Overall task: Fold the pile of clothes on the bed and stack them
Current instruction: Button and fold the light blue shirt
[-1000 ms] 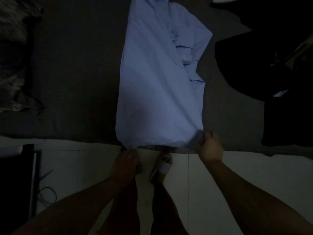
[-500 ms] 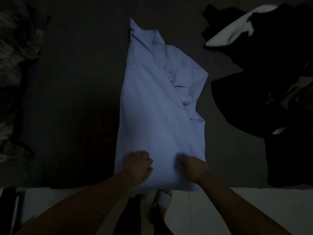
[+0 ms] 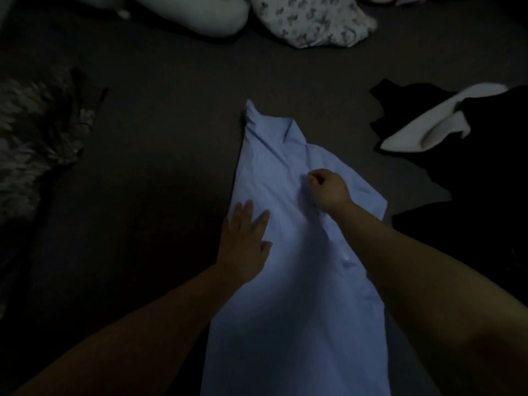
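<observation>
Smooth matt cloth shirt (image 3: 288, 281), faintly creased, on a matt dark bedsheet (image 3: 160, 138).

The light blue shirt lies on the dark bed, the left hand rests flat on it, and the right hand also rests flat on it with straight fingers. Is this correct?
Not quite. In the head view the right hand is not flat: its fingers are curled and pinch the fabric of the light blue shirt. The rest holds: the shirt lies on the dark bed and the left hand rests flat on it.
</observation>
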